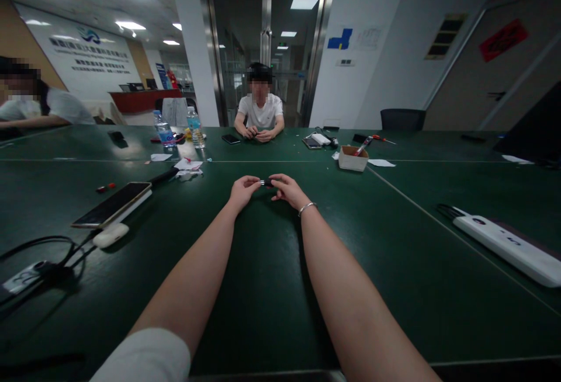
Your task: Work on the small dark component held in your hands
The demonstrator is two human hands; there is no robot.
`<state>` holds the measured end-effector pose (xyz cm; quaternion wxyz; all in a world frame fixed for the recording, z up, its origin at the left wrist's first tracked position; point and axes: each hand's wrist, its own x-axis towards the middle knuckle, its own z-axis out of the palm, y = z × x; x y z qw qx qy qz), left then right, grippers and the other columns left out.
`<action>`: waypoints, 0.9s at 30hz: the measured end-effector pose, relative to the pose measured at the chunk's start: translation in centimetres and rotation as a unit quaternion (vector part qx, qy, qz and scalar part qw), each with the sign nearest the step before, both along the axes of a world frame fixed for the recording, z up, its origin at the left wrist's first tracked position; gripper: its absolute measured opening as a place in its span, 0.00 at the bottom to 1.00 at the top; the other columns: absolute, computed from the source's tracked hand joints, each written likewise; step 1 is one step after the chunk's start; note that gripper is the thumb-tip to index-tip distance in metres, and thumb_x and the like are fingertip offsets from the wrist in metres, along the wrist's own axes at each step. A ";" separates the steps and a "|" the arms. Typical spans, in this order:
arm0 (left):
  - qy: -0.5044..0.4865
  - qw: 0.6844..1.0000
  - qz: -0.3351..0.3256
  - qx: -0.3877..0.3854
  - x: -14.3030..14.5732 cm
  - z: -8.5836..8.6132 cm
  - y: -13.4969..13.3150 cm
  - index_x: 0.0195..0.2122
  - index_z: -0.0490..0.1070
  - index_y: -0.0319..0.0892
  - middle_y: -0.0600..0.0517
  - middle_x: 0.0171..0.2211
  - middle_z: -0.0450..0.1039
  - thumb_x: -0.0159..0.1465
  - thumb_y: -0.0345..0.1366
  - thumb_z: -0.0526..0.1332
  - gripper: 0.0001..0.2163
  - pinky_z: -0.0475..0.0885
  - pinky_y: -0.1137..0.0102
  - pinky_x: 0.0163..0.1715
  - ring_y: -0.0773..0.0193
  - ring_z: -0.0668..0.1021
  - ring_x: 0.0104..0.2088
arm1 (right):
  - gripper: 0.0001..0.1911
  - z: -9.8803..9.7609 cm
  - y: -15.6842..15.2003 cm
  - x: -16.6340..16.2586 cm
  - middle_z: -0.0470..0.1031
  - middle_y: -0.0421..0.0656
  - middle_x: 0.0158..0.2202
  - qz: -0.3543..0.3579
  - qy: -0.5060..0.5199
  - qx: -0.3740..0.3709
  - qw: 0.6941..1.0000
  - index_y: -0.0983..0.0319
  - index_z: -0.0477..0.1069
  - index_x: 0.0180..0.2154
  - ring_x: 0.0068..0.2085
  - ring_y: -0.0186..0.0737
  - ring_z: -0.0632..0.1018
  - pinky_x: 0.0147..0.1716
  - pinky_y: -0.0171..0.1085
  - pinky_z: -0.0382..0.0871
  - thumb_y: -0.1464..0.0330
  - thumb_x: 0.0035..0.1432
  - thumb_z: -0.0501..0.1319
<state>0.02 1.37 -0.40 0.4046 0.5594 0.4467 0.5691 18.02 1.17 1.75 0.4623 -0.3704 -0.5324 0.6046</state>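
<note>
Both my arms reach out over the dark green table (263, 288). Between my hands is a small black piece with a shiny silver end (265, 183), too small to tell its exact kind. My left hand (243, 193) pinches the silver end between thumb and fingers. On the black end, my right hand (288, 190) has its thumb and forefinger closed, the other fingers curled below. The piece is held level, just above the tabletop. My fingers hide parts of it.
On the left lie a phone (114, 204), a white rounded case (111, 235) and black cables (65, 265). Bottles (163, 131) and paper scraps stand farther back. A small box (353, 160) and a white power strip (508, 245) are rightward. A person (262, 107) sits opposite.
</note>
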 end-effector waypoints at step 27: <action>0.042 0.999 -0.003 -0.008 0.5 0.6 -0.7 0.34 0.72 0.41 0.52 0.26 0.72 0.53 0.41 0.64 0.10 0.69 0.70 0.31 0.65 0.75 0.29 | 0.08 -0.3 0.1 0.0 0.73 0.35 0.23 -0.014 0.018 -0.002 1.000 0.63 0.70 0.38 0.15 0.22 0.65 0.23 0.34 0.78 0.75 0.55 0.62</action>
